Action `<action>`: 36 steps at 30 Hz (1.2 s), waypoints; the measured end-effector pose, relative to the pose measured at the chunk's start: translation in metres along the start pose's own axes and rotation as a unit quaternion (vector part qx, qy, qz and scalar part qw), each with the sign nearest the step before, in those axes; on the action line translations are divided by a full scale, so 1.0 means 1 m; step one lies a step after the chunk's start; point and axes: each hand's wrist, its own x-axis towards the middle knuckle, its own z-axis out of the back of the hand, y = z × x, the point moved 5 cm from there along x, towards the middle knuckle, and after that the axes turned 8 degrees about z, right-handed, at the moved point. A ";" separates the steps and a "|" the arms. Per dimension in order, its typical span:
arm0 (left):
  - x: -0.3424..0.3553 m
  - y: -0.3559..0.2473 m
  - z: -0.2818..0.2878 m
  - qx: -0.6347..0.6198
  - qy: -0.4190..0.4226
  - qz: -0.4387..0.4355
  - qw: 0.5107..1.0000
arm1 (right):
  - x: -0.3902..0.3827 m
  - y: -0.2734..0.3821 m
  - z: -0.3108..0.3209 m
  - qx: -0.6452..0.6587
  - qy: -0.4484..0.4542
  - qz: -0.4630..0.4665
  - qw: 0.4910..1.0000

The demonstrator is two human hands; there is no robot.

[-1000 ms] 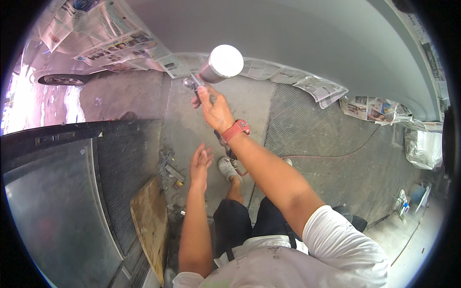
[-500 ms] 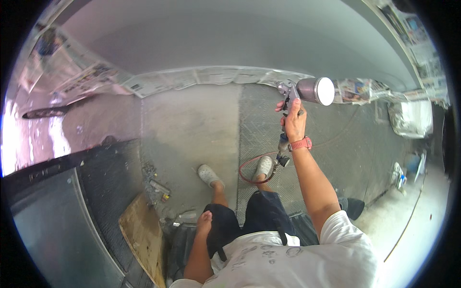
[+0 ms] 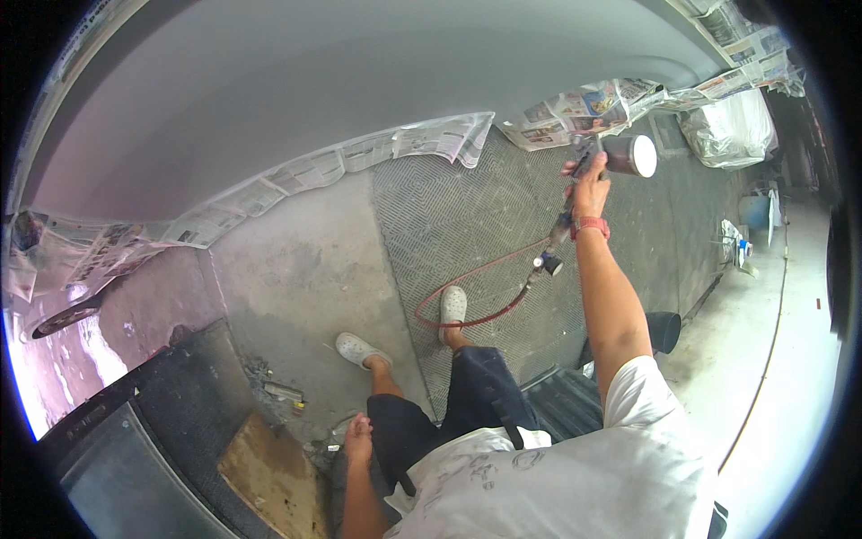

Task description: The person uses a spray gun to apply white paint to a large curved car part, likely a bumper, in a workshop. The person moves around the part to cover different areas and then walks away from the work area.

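Note:
My right hand (image 3: 590, 192) is wrapped round the grip of a paint spray gun (image 3: 626, 154). The gun's dark cup with a white lid juts out to the right, and its front faces the grey panel (image 3: 359, 76). A small regulator with a gauge (image 3: 547, 264) hangs under the grip, and a red air hose (image 3: 501, 317) loops from it past my shoe. Strips of newspaper (image 3: 296, 178) line the panel's lower edge; the gun is near those at the right end. My left hand (image 3: 358, 437) is low beside my thigh, fingers curled closed, nothing visible in it.
A wooden board (image 3: 274, 476) and a dark-framed glass pane (image 3: 144, 481) lie at lower left, near small debris (image 3: 285, 393). A ribbed rubber mat (image 3: 467, 216) covers the floor at right. A plastic-wrapped bundle (image 3: 732, 130) stands at the far right, with a black bucket-like object (image 3: 663, 331) nearer.
My view has turned, so the panel now slants up to the right. The spray gun has moved rightward along the panel, and the hose loop has widened. My left hand stays low.

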 end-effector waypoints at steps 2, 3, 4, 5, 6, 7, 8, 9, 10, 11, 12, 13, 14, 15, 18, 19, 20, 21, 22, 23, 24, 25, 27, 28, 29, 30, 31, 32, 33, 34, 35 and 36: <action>0.000 0.005 -0.004 0.014 0.003 -0.004 1.000 | 0.012 0.006 0.009 0.000 -0.062 0.021 0.998; 0.002 0.008 -0.006 0.019 0.010 -0.006 1.000 | 0.017 0.007 0.011 0.011 -0.096 0.042 0.994; 0.001 0.012 -0.008 0.022 0.015 -0.007 1.000 | 0.016 0.012 0.007 0.024 -0.125 0.062 0.990; 0.001 0.015 -0.008 0.022 0.011 -0.010 1.000 | 0.011 0.013 0.000 0.041 -0.118 0.044 0.991; 0.002 0.018 -0.008 0.023 0.007 -0.013 1.000 | 0.004 0.014 -0.006 0.058 -0.110 0.026 0.992; 0.003 0.021 -0.008 0.021 0.003 -0.016 1.000 | -0.005 0.020 -0.014 0.075 -0.100 0.008 0.992; 0.006 0.026 -0.007 0.018 0.004 -0.024 1.000 | -0.021 0.029 -0.031 0.097 -0.093 -0.002 0.991; 0.009 0.031 -0.005 0.014 0.004 -0.032 0.999 | -0.041 0.034 -0.051 0.095 -0.054 -0.013 0.994; 0.009 0.036 -0.003 0.008 0.006 -0.040 0.999 | -0.062 0.040 -0.070 0.093 -0.013 -0.022 0.995; 0.007 0.035 0.001 0.005 0.005 -0.054 0.999 | -0.086 0.045 -0.088 0.090 0.027 -0.030 0.995; 0.008 0.031 0.004 0.002 0.003 -0.068 0.998 | -0.110 0.048 -0.108 0.083 0.057 -0.034 0.994; 0.006 0.029 0.011 -0.001 -0.001 -0.079 0.997 | -0.138 0.050 -0.130 0.076 0.089 -0.040 0.992; 0.006 0.032 0.017 -0.008 -0.008 -0.078 0.997 | -0.170 0.063 -0.154 0.097 0.137 -0.026 0.986; 0.008 0.036 0.023 -0.017 -0.014 -0.077 0.997 | -0.202 0.078 -0.178 0.117 0.186 -0.010 0.976; 0.007 0.039 0.042 -0.043 -0.030 -0.070 0.996 | -0.288 0.096 -0.244 0.094 0.305 -0.005 0.948; 0.004 0.042 0.049 -0.052 -0.035 -0.066 0.996 | -0.317 0.099 -0.267 0.096 0.328 0.007 0.940; 0.006 0.050 0.055 -0.066 -0.038 -0.058 0.995 | -0.344 0.105 -0.290 0.116 0.341 0.023 0.933; 0.011 0.060 0.061 -0.080 -0.041 -0.050 0.995 | -0.369 0.112 -0.311 0.136 0.354 0.038 0.925; 0.014 0.070 0.067 -0.094 -0.043 -0.042 0.994 | -0.394 0.124 -0.329 0.143 0.373 0.043 0.916; 0.015 0.078 0.073 -0.107 -0.046 -0.038 0.993 | -0.416 0.137 -0.345 0.152 0.390 0.048 0.907; 0.016 0.086 0.080 -0.119 -0.048 -0.033 0.991 | -0.437 0.149 -0.359 0.159 0.396 0.057 0.902; 0.017 0.092 0.085 -0.133 -0.051 -0.029 0.989 | -0.458 0.161 -0.375 0.166 0.404 0.068 0.897; 0.013 0.096 0.098 -0.135 -0.056 -0.024 0.989 | -0.492 0.181 -0.401 0.167 0.425 0.079 0.886; 0.010 0.096 0.103 -0.135 -0.057 -0.022 0.989 | -0.505 0.192 -0.413 0.158 0.442 0.081 0.879; 0.007 0.096 0.108 -0.130 -0.059 -0.020 0.990 | -0.514 0.201 -0.421 0.150 0.458 0.082 0.873; 0.004 0.096 0.113 -0.123 -0.061 -0.018 0.990 | -0.521 0.212 -0.427 0.139 0.479 0.105 0.861; 0.004 0.096 0.117 -0.114 -0.064 -0.015 0.991 | -0.524 0.221 -0.432 0.160 0.494 0.100 0.848; 0.004 0.096 0.119 -0.129 -0.062 -0.013 0.990 | -0.525 0.230 -0.438 0.181 0.509 0.095 0.837; 0.002 0.096 0.121 -0.142 -0.060 -0.012 0.988 | -0.525 0.238 -0.440 0.201 0.521 0.089 0.825; 0.003 0.096 0.121 -0.155 -0.058 -0.010 0.986 | -0.522 0.246 -0.438 0.197 0.527 0.088 0.822; 0.004 0.094 0.121 -0.164 -0.050 -0.015 0.985 | -0.514 0.254 -0.435 0.192 0.532 0.086 0.820; 0.005 0.092 0.120 -0.171 -0.042 -0.021 0.984 | -0.505 0.260 -0.430 0.188 0.535 0.084 0.819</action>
